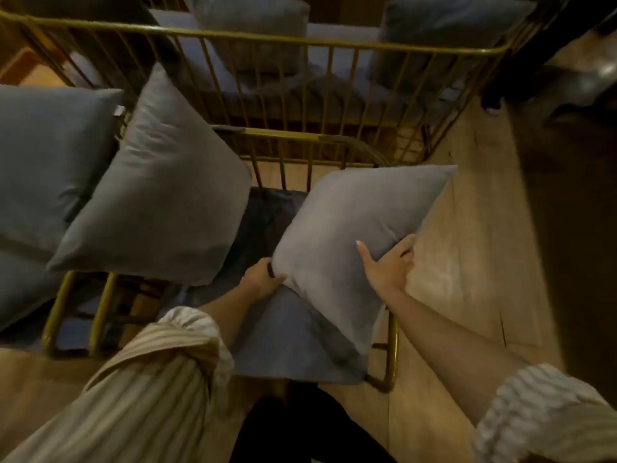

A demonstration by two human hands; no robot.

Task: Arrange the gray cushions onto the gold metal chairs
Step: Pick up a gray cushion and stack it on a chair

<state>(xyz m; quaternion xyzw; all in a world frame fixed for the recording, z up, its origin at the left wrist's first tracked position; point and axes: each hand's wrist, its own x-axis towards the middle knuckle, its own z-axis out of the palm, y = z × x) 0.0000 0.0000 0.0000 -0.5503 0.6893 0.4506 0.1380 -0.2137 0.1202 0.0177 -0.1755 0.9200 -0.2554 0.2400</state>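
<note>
- Pale wood planks make up the floor (pixel 467 228), on which all the furniture stands.
- Gold metal tubing with thin upright bars forms the far bench (pixel 267 40), which is fitted with a bluish seat pad; two plump gray cushions are seen leaning inside it, one near the middle (pixel 253 31) and one at the right end (pixel 447 35).
- A near chair (pixel 293 137) of the same gold metal is seen below it, holding a dark blue-gray seat pad (pixel 280 339) with a soft, matte surface.
- A large square gray cushion (pixel 160 195) is propped diagonally at the left side of this chair, its smooth fabric faintly creased.
- A darker blue-gray cushion (pixel 46 155) is seen further left, partly overlapped by that one.
- The held gray cushion (pixel 354 235), square and plump, is tilted over the right side of the near seat, one corner pointing toward the floor planks and its lower edge touching the pad.
- Striped beige sleeves (pixel 167 369) are pushed up both forearms.
- The right hand (pixel 387 265) is closed on the cushion's right edge, thumb spread across its face.
- The left hand (pixel 263 279) is clamped on the cushion's lower left corner.
</note>
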